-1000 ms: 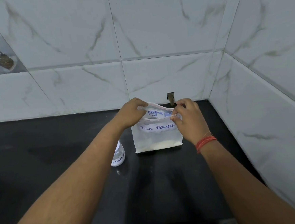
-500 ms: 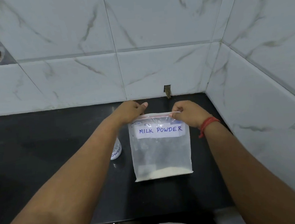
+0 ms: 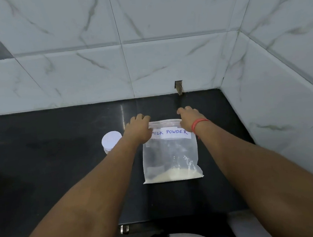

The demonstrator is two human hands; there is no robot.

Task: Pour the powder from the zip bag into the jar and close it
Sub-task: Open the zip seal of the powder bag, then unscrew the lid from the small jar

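A clear zip bag labelled "MILK POWDER" lies flat on the black counter, with a little white powder gathered along its near edge. My left hand presses on the bag's top left corner at the zip strip. On the top right corner rests my right hand, with a red thread around its wrist. Both hands have their fingers curled down onto the zip edge. A small jar with a white lid stands upright just left of my left forearm, which partly hides it.
White marble-look tiled walls close the counter at the back and on the right, forming a corner. A small notch sits in the back wall at counter level. The counter's front edge runs near the bottom of the view.
The bag went from held upright and open to lying flat on the counter. Both hands now press along its top edge, and the jar's lid has come into sight.
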